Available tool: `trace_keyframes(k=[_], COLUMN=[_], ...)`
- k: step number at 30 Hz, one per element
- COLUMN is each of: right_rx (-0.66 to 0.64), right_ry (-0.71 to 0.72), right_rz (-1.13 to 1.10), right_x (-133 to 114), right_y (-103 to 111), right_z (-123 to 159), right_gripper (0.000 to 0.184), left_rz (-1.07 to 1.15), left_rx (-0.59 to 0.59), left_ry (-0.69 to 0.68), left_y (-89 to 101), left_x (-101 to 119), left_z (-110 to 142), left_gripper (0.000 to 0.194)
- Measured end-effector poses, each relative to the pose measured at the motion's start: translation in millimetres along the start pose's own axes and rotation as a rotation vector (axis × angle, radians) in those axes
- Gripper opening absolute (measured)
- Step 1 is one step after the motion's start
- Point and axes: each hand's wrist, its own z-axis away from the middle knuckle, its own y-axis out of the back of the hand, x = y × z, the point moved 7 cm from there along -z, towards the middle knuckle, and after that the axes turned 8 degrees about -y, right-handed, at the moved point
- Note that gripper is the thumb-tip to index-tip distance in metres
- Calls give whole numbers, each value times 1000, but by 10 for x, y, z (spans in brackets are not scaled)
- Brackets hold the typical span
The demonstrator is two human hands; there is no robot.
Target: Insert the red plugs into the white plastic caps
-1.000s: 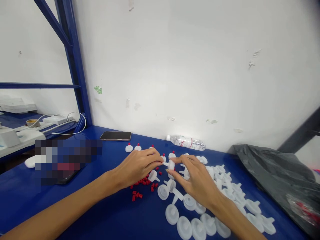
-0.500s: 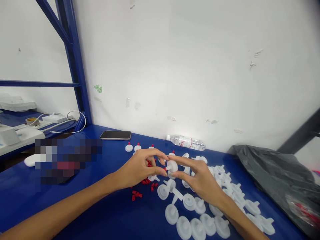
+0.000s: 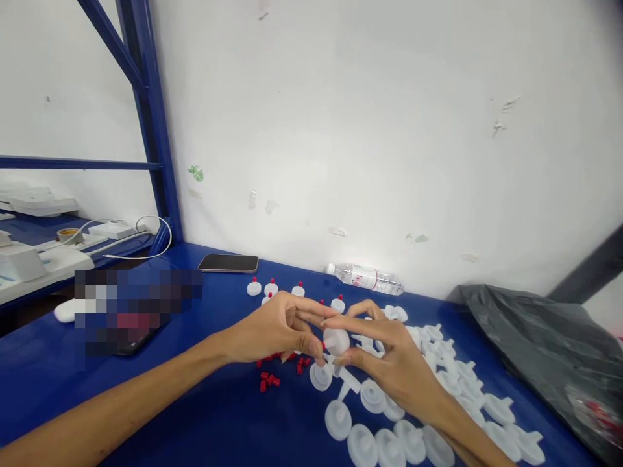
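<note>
A white round spout cap (image 3: 337, 342) is held sideways between my two hands, its narrow stem pointing left. My right hand (image 3: 396, 353) grips its disc between thumb and fingers. At the stem's end sits a small red tip cap (image 3: 323, 346). The thumb and curled fingers of my left hand (image 3: 285, 327) close around that tip, partly hiding it. Loose red tip caps (image 3: 269, 380) lie below my left hand. Several white spout caps (image 3: 337, 419) lie under and right of my right hand. Behind the hands stand several white caps with red tips (image 3: 254, 288).
A phone (image 3: 228, 263) and a clear plastic bottle (image 3: 367, 277) lie by the wall. A dark plastic bag (image 3: 535, 350) covers the right side of the blue table (image 3: 219, 415). At left are a blue metal frame (image 3: 154, 123), a white cable and a blurred patch.
My left fingers shifted from pinching the bare stem to closing around its end, where a red tip now shows. Both hands have lowered slightly with the spout cap. The view moved a little.
</note>
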Motion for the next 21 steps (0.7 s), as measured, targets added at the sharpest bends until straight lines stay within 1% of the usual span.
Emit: trace_keyframes(k=[4,8,14,17,19,21], right_rx=[7,38,94,83,54,43], right_ry=[25,47,227,219,221,238], right_rz=[-18,-9,91,144,232,327], right_x=[-21,-30,-155,-177,-194,-206], right_y=[-4,-6,-4,-26,-79,-127], right_z=[10,24,91,73,52,37], right_gripper=[39,41,46,40,33,25], left_rz=[33,43,-11,-39,-68,-150], left_rx=[-2,1,20,31,53,74], left_ry=[-47,-82,-50,-55,-67,-57], left_y=[-14,-43,-48,-15,15,39], left_x=[21,61,107,77,39,-2], left_z=[1,15,53,36,9,-17], left_gripper=[65,65,66,63,59,57])
